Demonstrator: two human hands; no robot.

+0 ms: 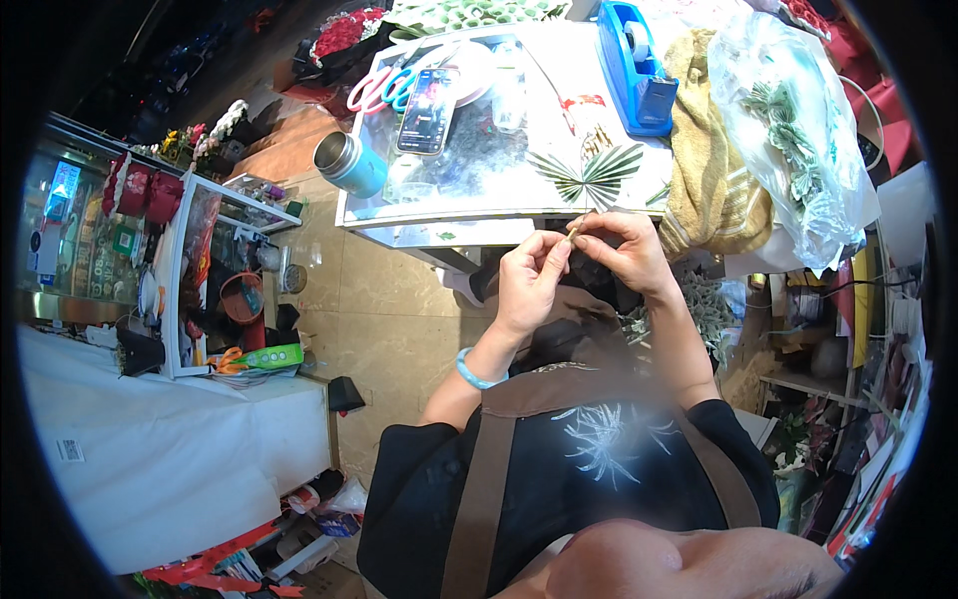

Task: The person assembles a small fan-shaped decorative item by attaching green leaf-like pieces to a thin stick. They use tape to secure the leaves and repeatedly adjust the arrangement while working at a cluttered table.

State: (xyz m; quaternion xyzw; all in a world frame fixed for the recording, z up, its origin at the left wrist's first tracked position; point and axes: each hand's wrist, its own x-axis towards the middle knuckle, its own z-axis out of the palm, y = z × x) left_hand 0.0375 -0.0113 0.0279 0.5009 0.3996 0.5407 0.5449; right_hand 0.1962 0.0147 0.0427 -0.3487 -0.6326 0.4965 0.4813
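Note:
My left hand point(531, 275) and my right hand point(621, 248) meet just below the table's front edge, both pinching a small folded strip of paper point(573, 235) between their fingertips. A light blue band circles my left wrist. On the white table point(399, 212) right above the hands lies a green pleated paper fan point(591, 172) spread flat. I wear a black top and a brown apron.
The table also bears a phone point(428, 110), pink and blue scissors point(381, 90), a blue tape dispenser point(633, 66), a metal can point(349, 163), a tan cloth point(711, 150) and a clear bag of green folded pieces point(793, 130). A glass shelf unit point(195, 270) stands at left over tan floor tiles.

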